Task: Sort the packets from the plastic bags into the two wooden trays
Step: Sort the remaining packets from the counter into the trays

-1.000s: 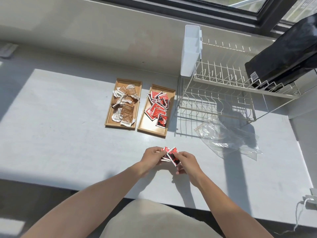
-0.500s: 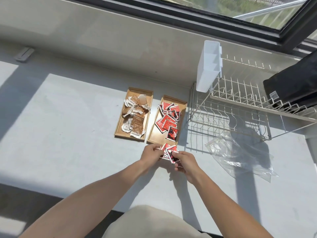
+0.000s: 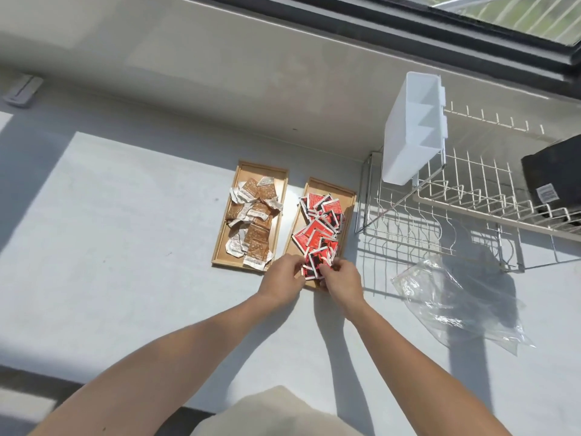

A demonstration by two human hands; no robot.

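Head view: we take the right wooden tray (image 3: 349, 196) as our landmark on the pale tabletop (image 3: 110, 234). Over its near end, the left hand (image 3: 280, 280) and right hand (image 3: 343, 280) meet, both with fingers closed, pinching a small stack of red packets (image 3: 315, 262) between them. Farther back in the same tray lies a heap of loose red packets (image 3: 317, 221). Just left of that tray, apart by a thin strip of tabletop, we see the left wooden tray (image 3: 279, 174) holding brown packets (image 3: 253, 221) (crumpled, with white edges). Right of the landmark tray stands a wire dish rack (image 3: 440, 221) with a white plastic caddy (image 3: 408, 133) hung on its end. Near the rack, to the landmark's right, a clear plastic bag (image 3: 456, 303) lies flat.
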